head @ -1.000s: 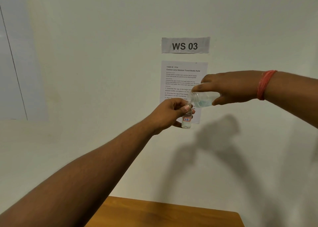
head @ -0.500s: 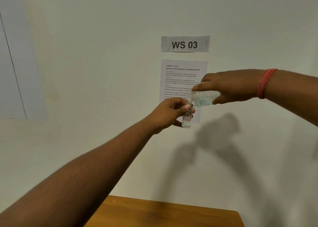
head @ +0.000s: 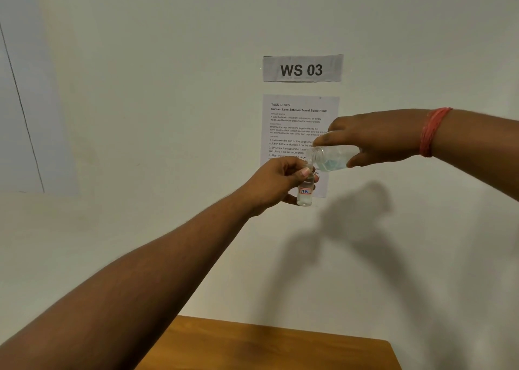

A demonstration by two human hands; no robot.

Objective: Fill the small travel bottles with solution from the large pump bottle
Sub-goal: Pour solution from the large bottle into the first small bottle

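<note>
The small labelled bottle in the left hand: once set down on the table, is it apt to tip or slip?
Probably tippy: the small bottle looks narrow and tall. Likely light, since the left hand holds it by fingertips near the neck and little liquid shows inside. Its clear, smooth wall may be slippery if solution from the tilted large bottle in the right hand runs down it.

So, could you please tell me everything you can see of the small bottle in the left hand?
The small bottle is clear, probably plastic, with a white label edged in red that seems to read "7B". It is uncapped and upright, held in mid-air before the wall, above the wooden table. The left hand grips its upper part, fingers curled round it. Clear liquid shows near its bottom. The tilted large bottle, held by the right hand, meets its mouth.
</note>
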